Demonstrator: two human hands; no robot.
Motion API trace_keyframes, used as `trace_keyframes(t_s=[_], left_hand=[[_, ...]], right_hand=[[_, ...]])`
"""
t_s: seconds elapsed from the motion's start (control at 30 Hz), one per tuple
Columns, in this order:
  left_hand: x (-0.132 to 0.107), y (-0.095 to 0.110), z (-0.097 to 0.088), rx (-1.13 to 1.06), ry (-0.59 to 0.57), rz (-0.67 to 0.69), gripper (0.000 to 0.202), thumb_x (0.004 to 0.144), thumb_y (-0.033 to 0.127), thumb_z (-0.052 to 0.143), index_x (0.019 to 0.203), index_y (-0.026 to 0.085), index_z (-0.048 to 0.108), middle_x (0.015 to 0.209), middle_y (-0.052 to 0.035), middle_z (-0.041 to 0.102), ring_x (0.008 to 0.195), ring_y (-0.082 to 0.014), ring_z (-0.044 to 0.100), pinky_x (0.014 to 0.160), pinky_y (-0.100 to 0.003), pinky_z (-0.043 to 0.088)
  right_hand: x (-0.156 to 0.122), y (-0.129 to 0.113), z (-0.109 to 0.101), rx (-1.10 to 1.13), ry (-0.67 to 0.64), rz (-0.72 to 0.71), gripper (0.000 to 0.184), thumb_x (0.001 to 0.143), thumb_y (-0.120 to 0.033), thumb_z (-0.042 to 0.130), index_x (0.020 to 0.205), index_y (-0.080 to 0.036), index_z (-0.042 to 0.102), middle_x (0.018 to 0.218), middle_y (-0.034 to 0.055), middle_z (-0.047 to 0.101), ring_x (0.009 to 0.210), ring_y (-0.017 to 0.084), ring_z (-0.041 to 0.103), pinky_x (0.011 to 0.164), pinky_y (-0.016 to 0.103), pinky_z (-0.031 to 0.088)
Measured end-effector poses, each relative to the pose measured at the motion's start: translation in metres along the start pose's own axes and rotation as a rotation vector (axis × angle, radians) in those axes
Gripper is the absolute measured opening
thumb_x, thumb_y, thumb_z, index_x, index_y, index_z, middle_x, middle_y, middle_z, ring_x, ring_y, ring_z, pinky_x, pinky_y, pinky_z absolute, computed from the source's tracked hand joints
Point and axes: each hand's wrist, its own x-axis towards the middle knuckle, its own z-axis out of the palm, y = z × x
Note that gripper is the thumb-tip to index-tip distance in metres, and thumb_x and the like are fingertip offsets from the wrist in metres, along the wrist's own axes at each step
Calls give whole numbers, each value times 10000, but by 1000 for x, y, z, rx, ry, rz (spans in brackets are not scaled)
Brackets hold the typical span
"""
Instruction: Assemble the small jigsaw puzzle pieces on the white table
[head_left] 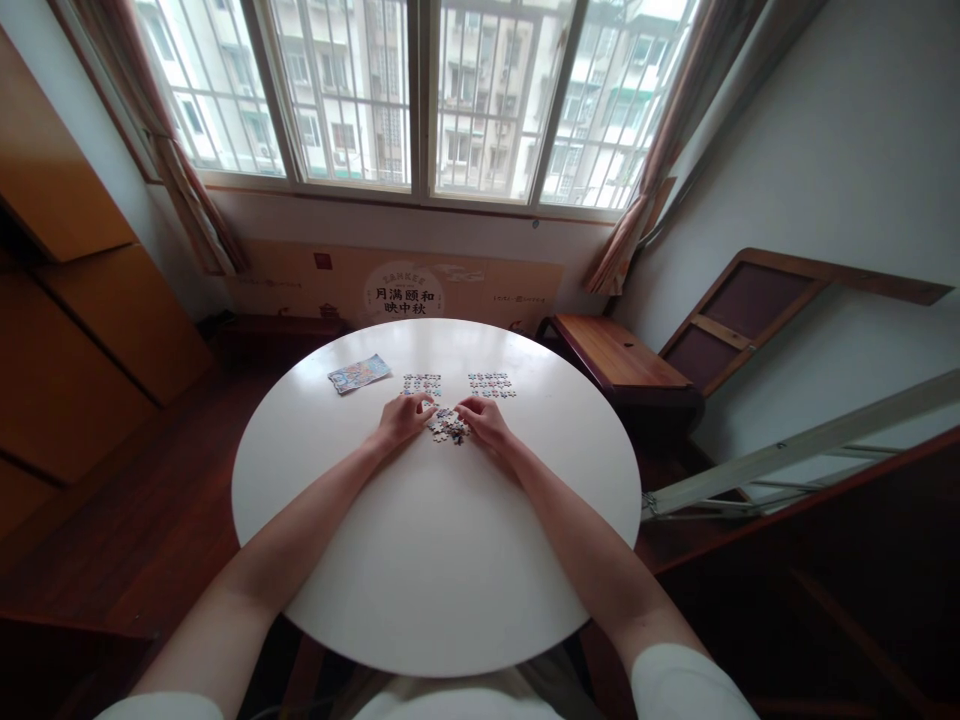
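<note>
A loose pile of jigsaw puzzle pieces [450, 430] lies on the white round table [442, 560], between my two hands. At the pile's left edge, my left hand [403, 418] has its thumb and index finger curled together; what they hold is too small to make out. My right hand [487, 420] reaches the pile's upper right with its fingertips pinched, and their contents are hidden too. Just beyond my left hand are rows of puzzle pieces [422, 381], partly covered by it. Another set of laid-out pieces [493, 383] sits past my right hand.
A colourful printed picture sheet [360, 374] rests on the table's far left. Beyond the table stand a wooden-topped bench [622, 350] at right and a long printed panel [465, 285] under the barred window [420, 100]. Orange cabinets [112, 330] line the left side.
</note>
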Motion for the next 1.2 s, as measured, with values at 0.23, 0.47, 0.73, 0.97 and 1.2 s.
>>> trace_keyframes(t_s=[0.23, 0.47, 0.73, 0.97, 1.2], left_hand=[[-5, 1, -6, 78, 87, 220, 185, 774, 201, 532, 837, 234, 703, 1052, -48, 563, 965, -216, 483, 844, -345, 366], [-6, 1, -1, 70, -3, 255, 240, 849, 272, 469, 906, 274, 702, 1188, -27, 550, 1116, -256, 386, 887, -410, 293], [-4, -3, 4, 27, -30, 285, 277, 887, 309, 424, 1009, 252, 666, 1117, -29, 629, 1188, -248, 379, 968, -418, 216], [-3, -3, 4, 19, -48, 289, 302, 890, 378, 424, 1023, 250, 662, 1133, -39, 622, 1173, -244, 410, 981, -410, 237], [-3, -1, 1, 37, 52, 282, 348, 849, 385, 492, 1145, 234, 596, 1194, -85, 545, 1125, -242, 435, 925, -380, 335]], right_hand=[[0, 1, 1, 5, 7, 5, 281, 695, -405, 616, 726, -125, 625, 572, 16, 596, 487, 98, 494, 479, 223, 377], [1, 2, 0, 1, -6, -8, 273, 699, -397, 618, 729, -127, 628, 582, 18, 603, 487, 96, 495, 478, 219, 376], [1, 2, 0, -19, -4, -15, 285, 693, -407, 625, 722, -123, 632, 586, 22, 606, 496, 101, 499, 482, 223, 376], [2, 5, 0, -11, -10, -17, 277, 695, -400, 624, 723, -125, 631, 589, 19, 603, 501, 98, 499, 483, 218, 380], [0, 1, 1, -56, 31, -36, 269, 733, -388, 576, 759, -127, 634, 609, 28, 609, 515, 113, 524, 493, 228, 413]])
